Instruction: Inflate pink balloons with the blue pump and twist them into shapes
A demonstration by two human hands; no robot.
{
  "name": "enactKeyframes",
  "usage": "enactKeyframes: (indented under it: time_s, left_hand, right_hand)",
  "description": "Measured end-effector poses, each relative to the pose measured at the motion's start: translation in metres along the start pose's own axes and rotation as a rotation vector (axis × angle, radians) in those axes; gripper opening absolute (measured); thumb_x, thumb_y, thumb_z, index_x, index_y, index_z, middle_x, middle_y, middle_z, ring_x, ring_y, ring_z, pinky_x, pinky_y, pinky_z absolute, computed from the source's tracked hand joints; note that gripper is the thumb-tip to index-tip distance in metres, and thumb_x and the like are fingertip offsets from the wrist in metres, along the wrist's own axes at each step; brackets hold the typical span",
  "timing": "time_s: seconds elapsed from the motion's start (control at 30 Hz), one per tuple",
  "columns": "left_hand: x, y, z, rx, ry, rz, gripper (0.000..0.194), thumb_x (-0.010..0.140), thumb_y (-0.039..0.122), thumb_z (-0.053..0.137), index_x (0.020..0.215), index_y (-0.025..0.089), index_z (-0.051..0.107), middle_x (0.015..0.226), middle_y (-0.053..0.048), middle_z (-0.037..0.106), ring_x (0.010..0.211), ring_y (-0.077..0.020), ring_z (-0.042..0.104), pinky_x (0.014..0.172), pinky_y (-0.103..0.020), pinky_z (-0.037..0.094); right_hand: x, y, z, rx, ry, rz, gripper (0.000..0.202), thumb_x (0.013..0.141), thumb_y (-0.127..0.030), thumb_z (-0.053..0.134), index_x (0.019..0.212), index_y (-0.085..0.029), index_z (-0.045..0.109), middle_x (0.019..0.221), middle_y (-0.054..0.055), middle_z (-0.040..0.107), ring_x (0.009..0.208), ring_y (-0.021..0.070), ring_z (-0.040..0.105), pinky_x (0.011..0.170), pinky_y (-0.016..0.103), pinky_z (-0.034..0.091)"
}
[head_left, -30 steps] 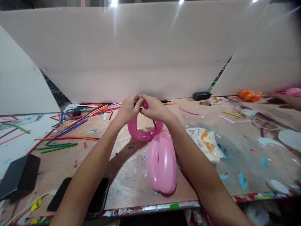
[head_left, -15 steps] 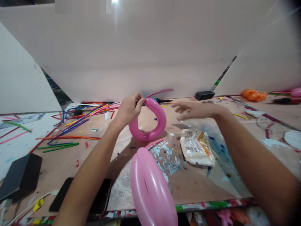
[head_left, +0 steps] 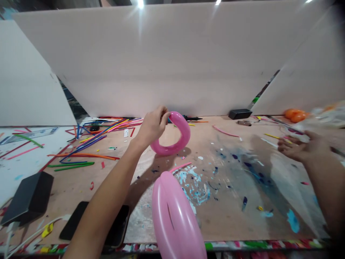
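Note:
My left hand [head_left: 153, 124] is closed in a pinch at the top of a darker pink modelling balloon [head_left: 185, 135], which is bent into a ring just above the table. In front of it, a lighter pink twisted balloon [head_left: 175, 216] sticks up from the lower edge of the view, its thin pink tail end [head_left: 183, 167] showing behind it. Far to the right, my right hand [head_left: 299, 145] has its fingers stretched out, palm partly up. Just beyond that hand a pale plastic pouch [head_left: 330, 116] is smeared by motion, seemingly apart from the fingers.
Uninflated balloons [head_left: 91, 142] in several colours lie at the left. A phone [head_left: 118, 225] rests under my left forearm, near a black box [head_left: 28, 198] with a white cable. A small black box [head_left: 239, 114] and orange balloons [head_left: 295, 115] stand by the white back panel [head_left: 167, 64].
My right hand has moved right, and the pouch has gone from the middle of the table to the far right. My left hand keeps the ring balloon in nearly the same place.

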State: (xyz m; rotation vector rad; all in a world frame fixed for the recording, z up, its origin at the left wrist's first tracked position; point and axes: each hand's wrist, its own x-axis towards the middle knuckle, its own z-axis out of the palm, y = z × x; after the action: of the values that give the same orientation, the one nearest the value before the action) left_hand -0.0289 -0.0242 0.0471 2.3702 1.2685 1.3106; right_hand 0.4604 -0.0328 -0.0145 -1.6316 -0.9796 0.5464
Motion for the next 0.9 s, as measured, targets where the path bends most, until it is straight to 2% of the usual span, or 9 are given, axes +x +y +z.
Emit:
enactKeyframes:
  time_s: [0.1,0.2,0.27,0.33,0.4,0.5,0.63,0.73,0.9]
  left_hand:
    - [-0.001,0.001,0.003,-0.024,-0.032,0.01,0.011,0.096,0.024,0.043,0.087,0.02,0.048,0.072,-0.001,0.066,0.062,-0.0139,0.057,0.062,-0.028,0.038]
    - [-0.002,0.002,0.006,-0.05,-0.056,0.037,0.011,0.096,0.022,0.042,0.088,0.019,0.049,0.074,0.0,0.068,0.065,-0.0134,0.059,0.065,-0.027,0.04]
    - [-0.003,0.005,0.007,-0.056,-0.073,0.054,0.012,0.097,0.023,0.042,0.088,0.019,0.05,0.075,0.0,0.069,0.066,-0.0128,0.06,0.066,-0.027,0.041]
    - [-0.003,0.008,0.007,-0.045,-0.088,0.074,0.012,0.097,0.023,0.043,0.088,0.019,0.051,0.075,-0.001,0.069,0.067,-0.0126,0.06,0.066,-0.027,0.04]
    - [-0.003,0.01,0.007,-0.062,-0.119,0.092,0.013,0.097,0.024,0.043,0.086,0.019,0.05,0.074,-0.001,0.069,0.066,-0.0126,0.06,0.064,-0.027,0.04]
    - [-0.003,0.011,0.006,-0.192,-0.13,0.084,0.013,0.096,0.024,0.04,0.086,0.019,0.047,0.07,0.0,0.065,0.062,-0.012,0.058,0.06,-0.027,0.042]
    - [-0.003,0.007,0.005,-0.285,-0.08,0.035,0.015,0.096,0.025,0.038,0.083,0.021,0.043,0.06,0.003,0.054,0.052,-0.0111,0.05,0.053,-0.026,0.039]
    - [-0.002,0.004,0.006,-0.257,-0.122,0.009,0.016,0.097,0.031,0.04,0.084,0.022,0.044,0.06,0.003,0.05,0.053,-0.0114,0.047,0.052,-0.026,0.036]
    - [-0.001,0.001,0.011,-0.214,-0.077,0.029,0.02,0.097,0.036,0.04,0.085,0.021,0.045,0.065,0.002,0.049,0.058,-0.0119,0.046,0.055,-0.026,0.035]
  right_hand:
    - [-0.012,-0.005,0.041,0.112,-0.159,0.145,0.021,0.078,-0.045,0.056,0.067,-0.027,0.057,0.074,0.014,0.058,0.059,0.0202,0.057,0.058,0.044,0.044]
    - [-0.041,-0.032,0.104,0.115,-0.338,0.021,0.025,0.068,-0.04,0.075,0.087,-0.024,0.068,0.091,0.012,0.065,0.073,0.0194,0.061,0.063,0.036,0.048]
    - [-0.068,-0.066,0.141,0.073,-0.369,-0.222,0.032,0.072,-0.041,0.072,0.096,-0.021,0.066,0.092,0.01,0.066,0.077,0.0193,0.061,0.068,0.036,0.049]
    - [-0.099,-0.106,0.169,0.04,-0.301,-0.607,0.034,0.08,-0.042,0.064,0.106,-0.021,0.064,0.1,0.01,0.067,0.087,0.0208,0.063,0.076,0.037,0.05]
    - [-0.13,-0.143,0.189,-0.013,-0.238,-0.881,0.036,0.085,-0.041,0.058,0.115,-0.021,0.06,0.118,0.011,0.063,0.105,0.0241,0.06,0.087,0.039,0.048]
    - [-0.164,-0.175,0.211,-0.168,-0.342,-1.057,0.038,0.093,-0.041,0.046,0.124,-0.021,0.056,0.124,0.011,0.061,0.116,0.0274,0.056,0.091,0.04,0.045]
    - [-0.17,-0.174,0.231,-0.207,-0.546,-1.054,0.035,0.099,-0.038,0.036,0.12,-0.019,0.055,0.099,0.008,0.07,0.091,0.0231,0.064,0.079,0.033,0.044]
    - [-0.16,-0.165,0.231,-0.171,-0.572,-1.004,0.032,0.098,-0.041,0.039,0.11,-0.018,0.057,0.093,0.007,0.07,0.082,0.0207,0.063,0.072,0.03,0.041]
    - [-0.157,-0.163,0.217,-0.183,-0.646,-0.982,0.022,0.094,-0.035,0.045,0.087,-0.019,0.057,0.078,0.002,0.062,0.071,0.016,0.056,0.065,0.027,0.037]
